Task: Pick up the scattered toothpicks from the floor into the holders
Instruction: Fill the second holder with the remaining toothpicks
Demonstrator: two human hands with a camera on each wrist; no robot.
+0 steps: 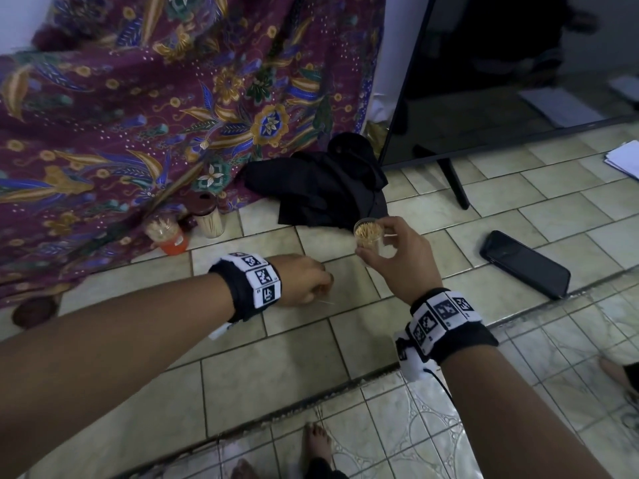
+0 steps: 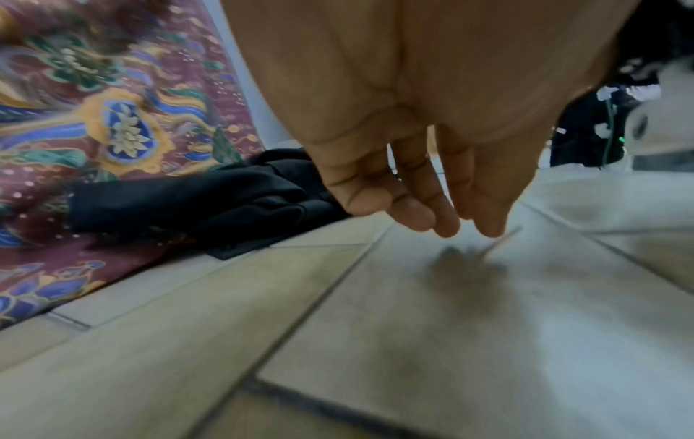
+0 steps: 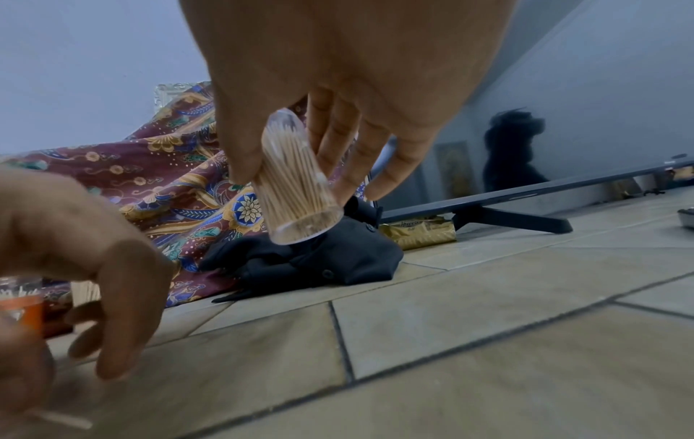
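Black cloth (image 1: 332, 188) beside patterned fabric (image 1: 138, 108) — phone (image 1: 524, 264) on tiles.

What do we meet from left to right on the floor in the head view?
Orange holder → capped holder → left hand → right hand gripping a clear holder → phone.

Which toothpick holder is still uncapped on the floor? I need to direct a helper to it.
Start at the patterned purple cloth. At its hem two holders stand on the floor. Take the orange-based holder, open-topped with toothpicks showing; its neighbour has a brown lid.
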